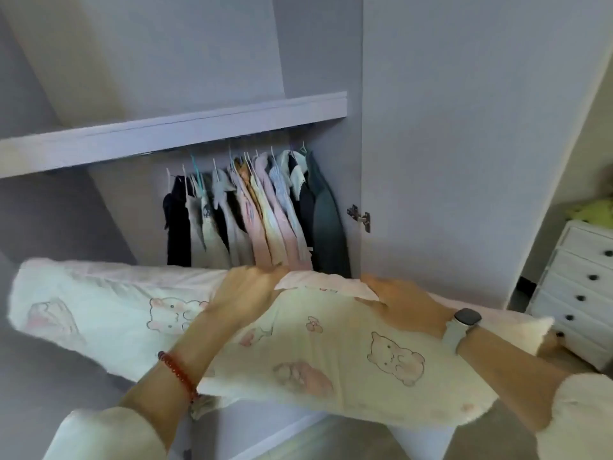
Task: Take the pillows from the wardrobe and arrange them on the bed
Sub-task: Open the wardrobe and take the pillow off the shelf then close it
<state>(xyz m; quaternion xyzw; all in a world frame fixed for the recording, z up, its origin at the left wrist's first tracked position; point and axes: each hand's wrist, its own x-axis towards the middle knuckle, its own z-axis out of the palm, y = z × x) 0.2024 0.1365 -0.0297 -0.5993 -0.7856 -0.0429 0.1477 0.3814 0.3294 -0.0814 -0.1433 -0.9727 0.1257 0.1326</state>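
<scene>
Two cream pillows printed with pink bears are held in front of the open grey wardrobe (pixel 185 134). The near pillow (pixel 331 360) lies across the middle and right; the other pillow (pixel 93 310) sticks out to the left behind it. My left hand (pixel 245 293) lies flat on top of the pillows at the centre, fingers pressing over the far edge. My right hand (pixel 404 300), with a watch on the wrist, grips the near pillow's top edge further right. The bed is not in view.
Several garments (pixel 252 214) hang on hangers under the wardrobe shelf, right behind the pillows. The open wardrobe door (pixel 464 127) stands at the right. A white chest of drawers (pixel 577 287) with dark knobs is at the far right.
</scene>
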